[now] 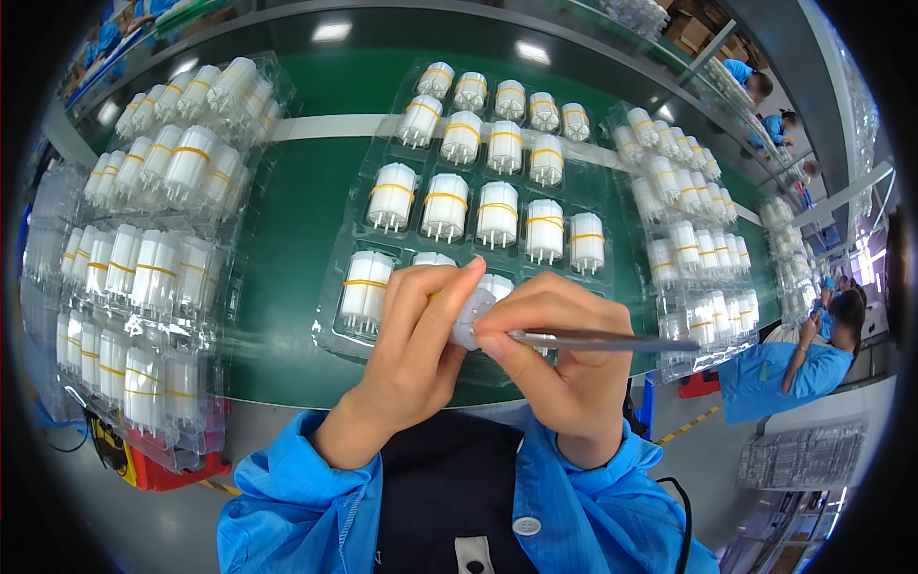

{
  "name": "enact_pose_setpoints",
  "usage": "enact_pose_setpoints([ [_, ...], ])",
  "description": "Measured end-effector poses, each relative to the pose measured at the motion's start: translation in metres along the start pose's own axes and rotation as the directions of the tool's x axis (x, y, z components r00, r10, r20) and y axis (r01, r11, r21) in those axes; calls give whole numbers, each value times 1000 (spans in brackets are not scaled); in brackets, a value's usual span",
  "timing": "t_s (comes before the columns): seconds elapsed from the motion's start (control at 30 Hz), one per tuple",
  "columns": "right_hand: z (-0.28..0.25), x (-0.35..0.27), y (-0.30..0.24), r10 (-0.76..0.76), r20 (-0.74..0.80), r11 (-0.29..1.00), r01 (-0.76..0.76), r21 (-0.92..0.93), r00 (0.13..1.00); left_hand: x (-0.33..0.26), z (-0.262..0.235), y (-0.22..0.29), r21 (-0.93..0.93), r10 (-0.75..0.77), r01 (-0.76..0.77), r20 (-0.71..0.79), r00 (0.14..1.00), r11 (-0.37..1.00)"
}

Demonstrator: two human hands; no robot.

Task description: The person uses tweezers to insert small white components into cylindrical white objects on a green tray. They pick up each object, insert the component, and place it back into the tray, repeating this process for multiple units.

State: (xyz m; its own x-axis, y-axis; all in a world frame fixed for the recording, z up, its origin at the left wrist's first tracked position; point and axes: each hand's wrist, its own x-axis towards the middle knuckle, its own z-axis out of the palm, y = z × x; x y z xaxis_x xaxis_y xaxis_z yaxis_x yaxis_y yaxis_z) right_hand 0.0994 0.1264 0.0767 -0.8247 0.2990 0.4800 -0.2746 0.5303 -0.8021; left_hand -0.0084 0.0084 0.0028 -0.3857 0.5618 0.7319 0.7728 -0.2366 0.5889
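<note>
In front of my chest, my left hand [413, 344] is closed around a white cylindrical plug unit [470, 320], its round end face turned up between my fingers. My right hand [564, 349] pinches a pair of metal tweezers [650, 343], whose shaft runs out to the right. The tweezers' working end is at the plug unit's face, largely covered by my right fingertips. Just beyond both hands lies a clear plastic tray [337, 316] of similar white units with prongs and yellow bands, such as this one [497, 212]; my hands cover part of its nearest row.
Stacked clear trays of banded white units stand on the left [153, 268] and right [703, 244] of the green table [287, 206]. A metal rail [459, 24] crosses the back. At right, a co-worker in a blue coat [784, 368] sits nearby; a red bin [167, 469] stands below left.
</note>
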Motion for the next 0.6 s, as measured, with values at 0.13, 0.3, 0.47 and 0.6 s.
enact_pose_setpoints([
  [0.13, 4, -12, 17, 76, -116, 954, -38, 296, 990, 2, -1, 4, 12, -20, 21, -43, 999, 1000],
  [0.3, 19, -22, 22, 77, -252, 925, 25, 379, 965, 0, 0, 4, 22, -18, 20, -78, 997, 1000],
  [0.47, 23, -22, 21, 109, -256, 914, 4, 405, 961, -3, 1, 4, 15, -36, 37, -99, 994, 999],
  [0.6, 23, -23, 21, 124, -253, 912, -10, 409, 959, -4, 2, 4, 27, -24, 27, -104, 994, 999],
])
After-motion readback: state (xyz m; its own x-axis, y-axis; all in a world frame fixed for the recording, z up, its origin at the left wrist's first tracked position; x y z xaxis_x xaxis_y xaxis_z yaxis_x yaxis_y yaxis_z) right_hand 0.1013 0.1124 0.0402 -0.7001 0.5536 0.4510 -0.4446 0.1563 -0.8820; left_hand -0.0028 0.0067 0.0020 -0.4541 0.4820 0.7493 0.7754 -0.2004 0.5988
